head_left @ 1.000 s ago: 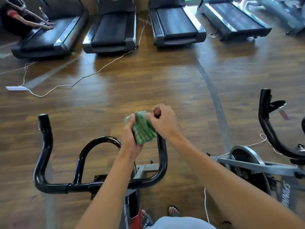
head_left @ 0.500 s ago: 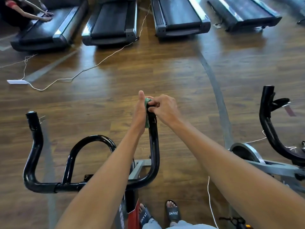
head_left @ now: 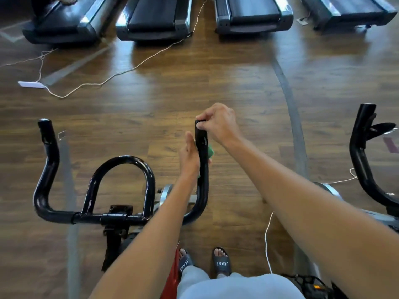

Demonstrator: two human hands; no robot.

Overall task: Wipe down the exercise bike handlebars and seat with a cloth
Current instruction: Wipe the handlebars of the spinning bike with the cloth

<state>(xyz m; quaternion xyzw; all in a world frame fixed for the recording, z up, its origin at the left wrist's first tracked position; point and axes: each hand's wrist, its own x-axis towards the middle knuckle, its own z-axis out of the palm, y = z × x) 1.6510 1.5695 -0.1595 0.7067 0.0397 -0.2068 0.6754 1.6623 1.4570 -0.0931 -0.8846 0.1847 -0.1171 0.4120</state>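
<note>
The green cloth (head_left: 210, 151) sits against the right prong of the black handlebars (head_left: 201, 169), about halfway up, and only a small corner of it shows past the bar. The left hand (head_left: 190, 157) presses it there with straight fingers laid flat along the prong. The right hand (head_left: 218, 124) pinches the tip of the same prong with curled fingers. The bike stands on a wooden floor (head_left: 151, 104). A white cord (head_left: 121, 72) trails across the boards toward a row of treadmills (head_left: 153, 18). A second bike (head_left: 364, 160) stands to the right.
</note>
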